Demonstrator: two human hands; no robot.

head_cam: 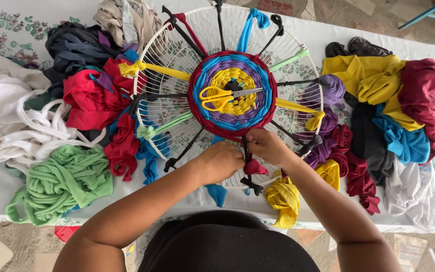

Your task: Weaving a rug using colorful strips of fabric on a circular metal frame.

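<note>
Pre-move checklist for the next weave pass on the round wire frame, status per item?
1. Left hand and right hand both at the near rim of the woven disc: ok.
2. Dark red strip in the fingers: ok; exact grip cannot tell.
3. Black spoke at the working spot taut: cannot tell, hands cover it.
4. Yellow scissors off the weave: not ok, lying on the disc's centre.
5. Wire frame flat on the table: ok.
6. Spare strips within reach: ok, green pile left, red pile right.
</note>
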